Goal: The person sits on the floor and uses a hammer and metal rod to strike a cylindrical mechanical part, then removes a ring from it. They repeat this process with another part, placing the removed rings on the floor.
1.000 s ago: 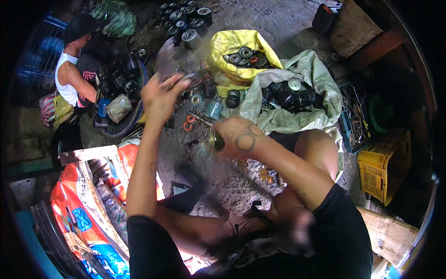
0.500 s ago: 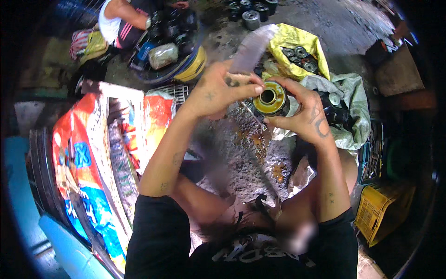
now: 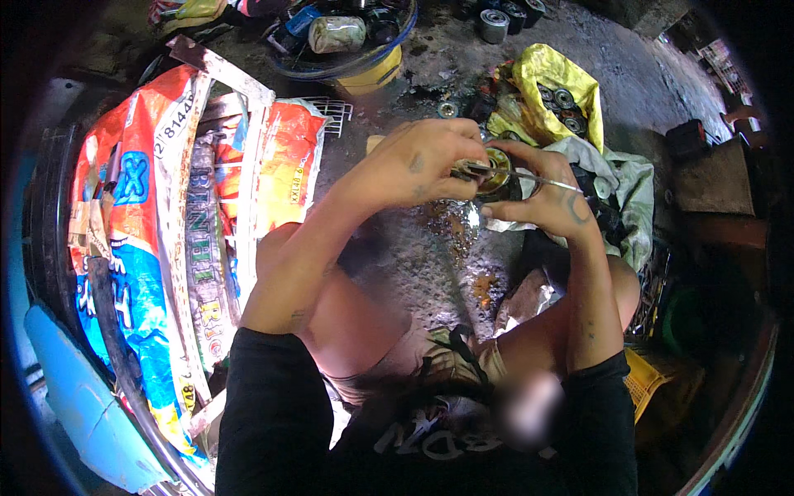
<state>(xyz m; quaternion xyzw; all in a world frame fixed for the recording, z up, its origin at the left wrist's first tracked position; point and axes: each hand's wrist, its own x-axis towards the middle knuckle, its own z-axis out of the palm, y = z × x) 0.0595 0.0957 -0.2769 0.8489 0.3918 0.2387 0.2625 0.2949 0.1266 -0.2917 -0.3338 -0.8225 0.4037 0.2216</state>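
Observation:
Raised in front of me, my right hand [image 3: 542,190] grips a round oil filter [image 3: 499,159] from its right side, thumb below and fingers above. The filter's golden, ring-shaped end faces up. My left hand [image 3: 430,165] is closed around a large knife [image 3: 542,178], whose blade appears nearly edge-on and reaches rightward across the filter's end toward my right hand. A pale handle end sticks out behind my left hand. Whether the blade touches the metal I cannot tell. Beneath my hands, the rough ground [image 3: 447,281] is wet with oily patches and shiny bits.
A yellow sack [image 3: 595,91] of used filters stands far right, beside a pale green sack [image 3: 637,207] with dark items. Far off sits a basin [image 3: 405,37] of parts near several loose filters [image 3: 494,26]. Printed sacks [image 3: 136,248] lie left; a yellow crate [image 3: 641,380] is right.
The knife has swung down from pointing upward to lying across the filter. My left hand has turned and shifted right. The head view has also moved; the other person is now mostly out of sight.

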